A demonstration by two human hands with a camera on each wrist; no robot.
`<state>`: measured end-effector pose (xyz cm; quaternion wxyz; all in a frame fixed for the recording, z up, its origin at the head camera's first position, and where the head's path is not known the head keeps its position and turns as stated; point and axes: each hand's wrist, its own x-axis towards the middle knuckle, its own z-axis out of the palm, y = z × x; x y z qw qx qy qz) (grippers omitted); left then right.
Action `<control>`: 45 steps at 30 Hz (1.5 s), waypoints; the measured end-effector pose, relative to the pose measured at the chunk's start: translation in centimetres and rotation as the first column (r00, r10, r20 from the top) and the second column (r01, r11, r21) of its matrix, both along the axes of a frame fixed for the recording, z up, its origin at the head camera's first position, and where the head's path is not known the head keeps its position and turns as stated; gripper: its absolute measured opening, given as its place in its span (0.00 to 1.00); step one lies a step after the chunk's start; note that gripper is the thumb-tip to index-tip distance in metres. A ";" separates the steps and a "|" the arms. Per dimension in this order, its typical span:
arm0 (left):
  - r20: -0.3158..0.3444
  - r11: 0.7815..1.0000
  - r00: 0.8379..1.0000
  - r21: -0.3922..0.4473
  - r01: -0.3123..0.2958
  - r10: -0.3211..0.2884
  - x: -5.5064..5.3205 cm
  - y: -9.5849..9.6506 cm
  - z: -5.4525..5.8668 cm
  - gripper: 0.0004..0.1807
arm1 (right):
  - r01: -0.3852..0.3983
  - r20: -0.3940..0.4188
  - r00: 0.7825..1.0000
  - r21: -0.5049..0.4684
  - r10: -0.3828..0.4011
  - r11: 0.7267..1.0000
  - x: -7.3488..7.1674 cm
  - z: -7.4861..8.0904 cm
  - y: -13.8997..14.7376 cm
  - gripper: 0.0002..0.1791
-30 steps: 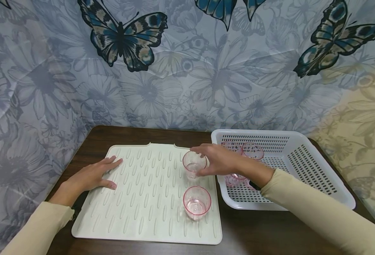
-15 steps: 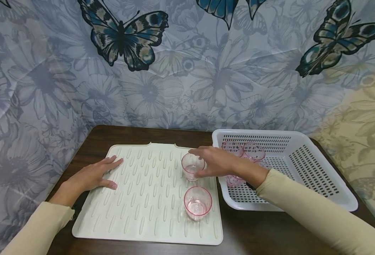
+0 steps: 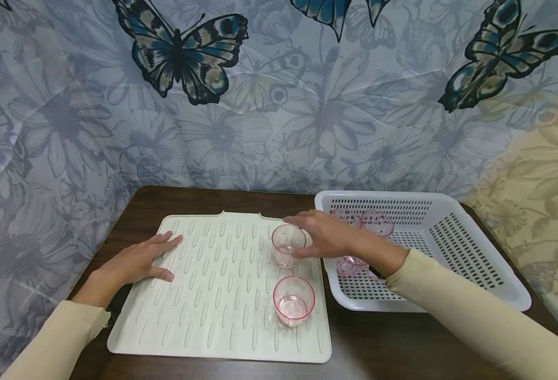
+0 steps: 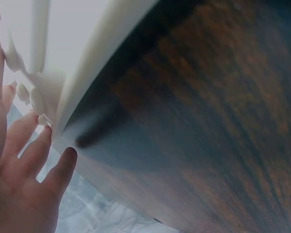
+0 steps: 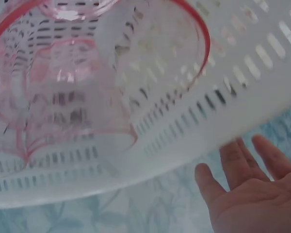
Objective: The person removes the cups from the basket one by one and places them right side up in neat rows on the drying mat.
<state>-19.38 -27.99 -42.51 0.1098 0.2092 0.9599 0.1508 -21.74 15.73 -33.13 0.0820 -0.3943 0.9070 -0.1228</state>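
1. My left hand (image 3: 138,261): fingers spread apart, laid on the left edge of the white mat (image 3: 212,279); nothing held.
2. Mat lies on the dark counter (image 3: 383,338), raised oval ridges all over. Looks fairly stiff; ridges may let a small base rock.
3. Far glass (image 3: 285,249): upright at the mat's right side, towards the back. Clear, pink rim. Probably light, smooth, slick if wet; treat as brittle, though I can't tell glass from plastic. Best hold: thumb and fingers opposed on the wall, no squeezing at the thin rim.
4. Near glass (image 3: 294,303): upright just in front of it, same kind.
5. My right hand (image 3: 328,235): grip looks clamped on the far glass, thumb on its near right side, fingers round the back. Wrist view hides the contact.
6. White basket (image 3: 464,248): more pink-rimmed glasses (image 3: 377,224) at its left end, crowded; best lifted 1 at a time.
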 end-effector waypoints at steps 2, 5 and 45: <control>0.001 1.000 1.000 0.002 -0.001 0.001 0.0 0.0 0.0 0.57 | 0.020 0.005 1.000 -0.022 -0.020 1.000 0.0 0.6 0.5 0.40; 0.003 1.000 1.000 0.003 -0.002 0.002 0.0 0.0 -0.1 0.57 | 0.041 0.008 0.999 -0.077 -0.041 0.996 0.0 1.4 1.5 0.41; 0.012 1.000 1.000 0.027 0.006 -0.006 0.2 -0.2 0.1 0.57 | 0.273 0.206 0.949 -0.145 -0.241 0.951 2.3 1.8 19.2 0.42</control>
